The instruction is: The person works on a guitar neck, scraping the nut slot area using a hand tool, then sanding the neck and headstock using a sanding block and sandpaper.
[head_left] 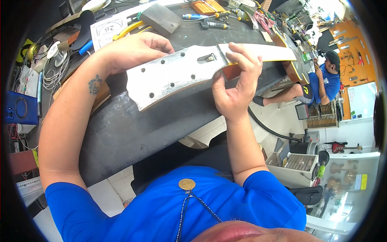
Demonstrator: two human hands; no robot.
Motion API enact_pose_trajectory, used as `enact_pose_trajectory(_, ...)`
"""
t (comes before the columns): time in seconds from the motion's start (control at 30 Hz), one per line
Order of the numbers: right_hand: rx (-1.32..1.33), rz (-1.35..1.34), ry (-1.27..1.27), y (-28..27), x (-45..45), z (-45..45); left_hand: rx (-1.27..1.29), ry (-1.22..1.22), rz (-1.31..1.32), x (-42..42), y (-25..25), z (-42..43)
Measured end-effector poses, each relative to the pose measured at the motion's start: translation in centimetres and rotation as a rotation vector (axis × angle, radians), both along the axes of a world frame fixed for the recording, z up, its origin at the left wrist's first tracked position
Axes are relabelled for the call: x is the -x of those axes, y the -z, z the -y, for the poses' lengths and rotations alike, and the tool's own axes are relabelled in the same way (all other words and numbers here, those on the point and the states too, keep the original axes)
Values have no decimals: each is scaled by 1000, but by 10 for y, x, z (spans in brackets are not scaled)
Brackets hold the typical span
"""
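While the silver-white guitar headstock (161,76), scuffed and flat-faced with six dark holes, sits angled over the bench between both hands, the right hand (238,80) clasps the pale-faced, yellow-edged guitar neck (274,52) just beside it: thumb on the near side, fingers bent across the far side and top, pinching the neck near the dark nut slot (220,51). The left hand (147,50) is curled at the headstock's far edge; its fingertips are partly hidden, so can't tell if it grips or only touches. Small slot with a metal fitting (207,58) shows in the headstock face. Neck runs right toward the yellow-rimmed guitar body (299,71); what supports it there is unclear.

Step in hand, as judged: steadying and handling the headstock, no tool in the right hand. Any next move calls for a firm neck hold and a level headstock face.

Underneath, black bench top (121,133). Beyond the left hand, a grey rectangular block (161,19) and yellow curved handles (130,30); farther right, a black-handled screwdriver (215,25). Off right, a seated co-worker in a blue shirt (330,82).
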State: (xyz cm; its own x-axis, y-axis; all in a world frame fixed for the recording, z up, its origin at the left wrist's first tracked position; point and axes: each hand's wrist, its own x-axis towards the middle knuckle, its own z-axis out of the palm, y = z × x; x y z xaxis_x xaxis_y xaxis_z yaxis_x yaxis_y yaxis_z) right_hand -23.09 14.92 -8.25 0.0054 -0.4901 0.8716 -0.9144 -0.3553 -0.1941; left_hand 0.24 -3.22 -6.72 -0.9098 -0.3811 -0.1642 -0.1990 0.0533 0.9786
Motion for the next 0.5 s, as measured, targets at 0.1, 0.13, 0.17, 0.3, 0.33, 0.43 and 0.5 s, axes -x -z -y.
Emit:
enact_pose_trajectory(0.1, 4, -1, -2, 0, 0, 0, -2, 3, -3, 0, 0, 0)
enact_pose_trajectory(0.13, 5, 1, -3, 0, 0, 0, -4, 6, -3, 0, 0, 0)
enact_pose_trajectory(0.17, 8, 2, -5, 0, 0, 1, -8, 9, -4, 0, 0, 1)
enact_pose_trajectory(0.3, -4, 5, 4, -1, 1, 0, -27, 19, 8, 1, 1, 2)
enact_pose_trajectory(0.33, -4, 4, 8, -1, 0, 0, -33, 22, 15, 1, 0, 2)
enact_pose_trajectory(0.43, -7, 10, 6, 0, 1, 0, -38, 7, -2, 1, -1, 0)
enact_pose_trajectory(0.5, -8, 14, 2, 0, 1, -1, -35, 17, 11, 1, -1, 1)
